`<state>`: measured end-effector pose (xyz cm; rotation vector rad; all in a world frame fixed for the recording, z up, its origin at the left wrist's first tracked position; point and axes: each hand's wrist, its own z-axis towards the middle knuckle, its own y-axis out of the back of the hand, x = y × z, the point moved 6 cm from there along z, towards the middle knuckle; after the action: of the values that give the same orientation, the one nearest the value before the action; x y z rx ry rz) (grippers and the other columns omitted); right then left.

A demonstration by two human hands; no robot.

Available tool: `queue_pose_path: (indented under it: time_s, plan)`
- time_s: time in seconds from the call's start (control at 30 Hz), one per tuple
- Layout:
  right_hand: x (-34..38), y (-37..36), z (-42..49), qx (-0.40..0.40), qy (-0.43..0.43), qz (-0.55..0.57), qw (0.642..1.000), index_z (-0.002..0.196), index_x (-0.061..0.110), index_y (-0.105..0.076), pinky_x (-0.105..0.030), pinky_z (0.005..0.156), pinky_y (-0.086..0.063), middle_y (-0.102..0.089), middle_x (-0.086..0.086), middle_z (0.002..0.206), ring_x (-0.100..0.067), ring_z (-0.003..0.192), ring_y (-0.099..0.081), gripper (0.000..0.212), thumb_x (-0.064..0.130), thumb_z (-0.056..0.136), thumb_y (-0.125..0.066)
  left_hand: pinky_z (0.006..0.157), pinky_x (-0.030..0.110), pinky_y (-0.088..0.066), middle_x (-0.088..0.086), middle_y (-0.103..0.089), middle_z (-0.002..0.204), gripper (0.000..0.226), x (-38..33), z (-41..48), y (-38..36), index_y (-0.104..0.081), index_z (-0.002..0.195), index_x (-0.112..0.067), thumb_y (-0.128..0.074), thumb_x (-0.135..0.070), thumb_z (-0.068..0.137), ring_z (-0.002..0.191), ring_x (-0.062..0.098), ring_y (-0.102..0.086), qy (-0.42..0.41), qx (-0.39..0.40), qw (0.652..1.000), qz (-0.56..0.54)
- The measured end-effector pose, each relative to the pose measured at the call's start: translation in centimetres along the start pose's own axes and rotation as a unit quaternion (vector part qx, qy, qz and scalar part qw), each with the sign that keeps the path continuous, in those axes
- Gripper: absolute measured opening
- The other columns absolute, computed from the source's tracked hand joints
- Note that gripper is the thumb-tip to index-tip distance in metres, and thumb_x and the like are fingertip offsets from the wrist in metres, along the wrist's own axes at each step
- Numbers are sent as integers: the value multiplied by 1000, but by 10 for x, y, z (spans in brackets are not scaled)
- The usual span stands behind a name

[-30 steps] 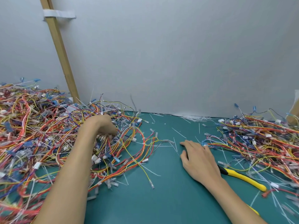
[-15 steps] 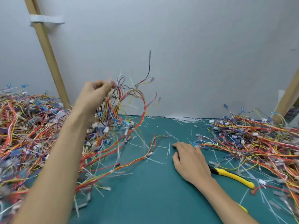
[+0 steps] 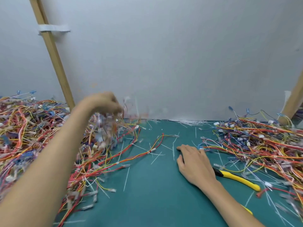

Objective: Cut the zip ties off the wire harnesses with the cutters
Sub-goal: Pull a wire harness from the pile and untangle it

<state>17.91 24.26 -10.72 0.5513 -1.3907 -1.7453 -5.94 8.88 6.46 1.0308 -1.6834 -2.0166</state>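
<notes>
My left hand [image 3: 105, 104] is raised above the left pile of wire harnesses [image 3: 29, 136], fingers closed on a bundle of red, yellow and blue wires [image 3: 111, 128] that hangs from it, blurred by motion. My right hand [image 3: 195, 163] lies palm down on the green mat [image 3: 155, 202], fingers spread, covering the head of the yellow-handled cutters [image 3: 237, 179]. One handle sticks out to the right from under the palm; a second yellow handle [image 3: 246, 210] shows beside my forearm. Cut white zip ties [image 3: 126, 179] lie scattered over the mat.
A second heap of harnesses [image 3: 262, 145] fills the right side. A grey wall [image 3: 164, 63] closes the back, with slanted wooden battens at left [image 3: 54, 59] and right [image 3: 293, 102]. Loose red-yellow wires [image 3: 147, 151] trail across the mat's middle.
My left hand went from resting in the left pile to lifting a bundle of harnesses up; the bundle now swings, blurred, slightly lower. My right hand stayed on the cutters.
</notes>
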Motion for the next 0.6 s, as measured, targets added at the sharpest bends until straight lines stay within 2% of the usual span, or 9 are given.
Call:
queue_pose_path:
  time_s: [0.07, 0.1, 0.2, 0.23, 0.3, 0.37, 0.43, 0.53, 0.6]
  plan:
    - [0, 0, 0, 0, 1, -1, 1000, 133, 27, -48, -34, 103, -28, -54, 11, 132, -10, 122, -47, 37, 31, 99, -34, 64, 28, -44, 8, -60, 66, 30, 1, -4, -24, -68, 71, -7, -59, -24, 94, 64, 25, -57, 7, 18, 999, -50]
    - [0, 0, 0, -1, 0, -1, 1000, 133, 27, -48, -34, 103, -28, -54, 11, 133, -10, 122, -47, 37, 31, 99, -34, 65, 30, -43, 9, -61, 69, 29, 0, -4, -26, -67, 77, -4, -55, -23, 96, 68, 26, -59, 8, -58, 988, -141]
    - [-1, 0, -1, -3, 0, 3, 1000, 133, 26, -49, -34, 103, -28, -55, 11, 133, -10, 123, -47, 38, 31, 99, -34, 70, 32, -39, 7, -65, 83, 23, 0, -22, -17, -62, 89, -11, -47, -27, 97, 83, 26, -60, 27, -378, 871, -314]
    - [-1, 0, -1, -3, 1, 2, 1000, 133, 26, -49, -34, 103, -28, -55, 11, 133, -10, 123, -47, 38, 31, 99, -34, 67, 31, -37, 5, -64, 83, 24, -7, -19, -21, -61, 90, -12, -46, -30, 97, 81, 23, -58, 10, -345, 887, -308]
    - [-1, 0, -1, -3, 1, 2, 1000, 132, 26, -49, -34, 102, -28, -55, 11, 132, -11, 122, -48, 37, 30, 99, -34, 61, 31, -37, 5, -64, 77, 30, -28, -6, -47, -64, 85, -9, -51, -33, 97, 71, 20, -56, -35, -122, 973, -195]
    - [-1, 1, 0, -3, 0, 4, 1000, 131, 26, -50, -34, 100, -28, -56, 11, 130, -12, 121, -48, 36, 30, 98, -34, 55, 24, -39, 4, -62, 66, 31, -36, -4, -66, -67, 73, -11, -58, -32, 95, 60, 18, -54, -43, 8, 990, -135]
    - [-1, 0, 0, -2, -2, 6, 1000, 131, 26, -50, -34, 100, -28, -56, 11, 130, -12, 121, -47, 36, 30, 98, -34, 55, 23, -41, 1, -62, 63, 31, -39, -5, -56, -65, 69, -14, -56, -29, 95, 61, 17, -56, -36, -77, 966, -244]
    - [-1, -1, 0, -4, 2, 7, 1000, 132, 25, -50, -35, 101, -28, -55, 10, 131, -13, 121, -48, 37, 30, 99, -33, 69, 27, -44, -6, -63, 75, 21, -30, -19, -25, -63, 90, -15, -52, -32, 96, 72, 12, -59, -13, -372, 846, -382]
    - [-1, -1, 0, -4, 4, 8, 1000, 132, 24, -50, -35, 101, -29, -56, 9, 130, -14, 120, -48, 37, 30, 99, -33, 66, 26, -42, -8, -62, 75, 14, -42, -17, -23, -58, 90, -19, -52, -30, 97, 66, 4, -58, -64, -335, 867, -362]
